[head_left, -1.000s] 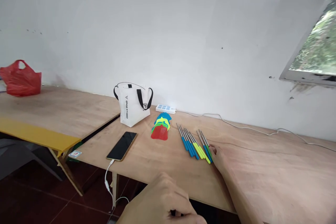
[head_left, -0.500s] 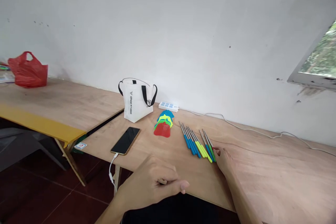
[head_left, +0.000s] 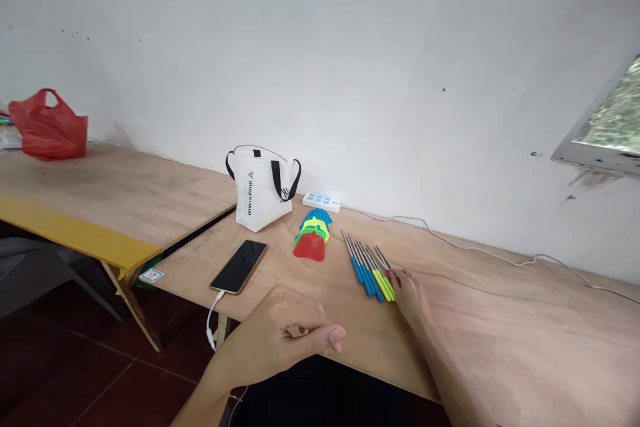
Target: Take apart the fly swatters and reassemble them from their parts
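Observation:
Several thin metal rods with blue handles (head_left: 367, 280) and yellow-green handles (head_left: 383, 285) lie side by side on the table, handles towards me. My right hand (head_left: 410, 297) is at the right end of this row, its fingers closed on a red-handled rod (head_left: 391, 273). It covers most of that handle and whatever lies under it. My left hand (head_left: 287, 330) hovers over the table's front edge with its fingers curled in and its thumb pointing right. Nothing shows in it. Beyond it lies an overlapping stack of mesh fly swatter heads (head_left: 310, 246) in red, green, yellow and blue.
A black phone (head_left: 239, 267) with a white cable lies left of the swatter heads. Behind it stands a white bag (head_left: 260, 197) with black handles. A power strip (head_left: 321, 201) sits by the wall, its cord running right. A red plastic bag (head_left: 50, 130) is on the left table.
My right hand has slid left against the yellow-green handles, closing the gap to the right-hand rods and covering the green handle. My left hand has shifted slightly left.

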`<state>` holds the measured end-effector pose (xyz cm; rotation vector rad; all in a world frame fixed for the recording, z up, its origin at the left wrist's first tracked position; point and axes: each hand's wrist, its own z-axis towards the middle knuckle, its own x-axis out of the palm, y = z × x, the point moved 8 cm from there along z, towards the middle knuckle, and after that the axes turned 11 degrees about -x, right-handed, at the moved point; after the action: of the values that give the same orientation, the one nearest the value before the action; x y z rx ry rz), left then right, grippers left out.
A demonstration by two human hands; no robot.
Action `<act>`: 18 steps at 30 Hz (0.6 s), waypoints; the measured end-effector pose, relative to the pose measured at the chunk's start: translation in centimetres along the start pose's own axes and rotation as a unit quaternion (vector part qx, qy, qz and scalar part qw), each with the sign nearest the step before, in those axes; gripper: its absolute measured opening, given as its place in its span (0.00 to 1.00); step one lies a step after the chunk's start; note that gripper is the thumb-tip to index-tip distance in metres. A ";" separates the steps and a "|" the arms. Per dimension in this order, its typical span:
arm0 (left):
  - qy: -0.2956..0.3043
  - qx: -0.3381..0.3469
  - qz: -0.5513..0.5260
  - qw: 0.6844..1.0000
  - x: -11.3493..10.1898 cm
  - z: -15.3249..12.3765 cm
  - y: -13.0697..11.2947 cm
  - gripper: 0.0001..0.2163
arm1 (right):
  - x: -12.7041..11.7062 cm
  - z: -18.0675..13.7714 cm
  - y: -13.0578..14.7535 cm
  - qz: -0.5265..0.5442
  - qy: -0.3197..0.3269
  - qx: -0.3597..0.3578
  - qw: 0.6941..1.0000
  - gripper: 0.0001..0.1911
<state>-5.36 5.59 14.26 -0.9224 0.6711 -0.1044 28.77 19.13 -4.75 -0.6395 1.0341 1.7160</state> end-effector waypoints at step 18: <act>-0.006 -0.002 0.041 0.999 -0.4 0.0 0.5 0.20 | -0.3 -1.9 -4.1 -0.011 -0.017 0.058 0.998 0.25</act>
<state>-5.78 6.04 14.12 -0.8978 0.6971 -0.0240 32.57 17.89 -6.87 -0.5431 1.0898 1.6294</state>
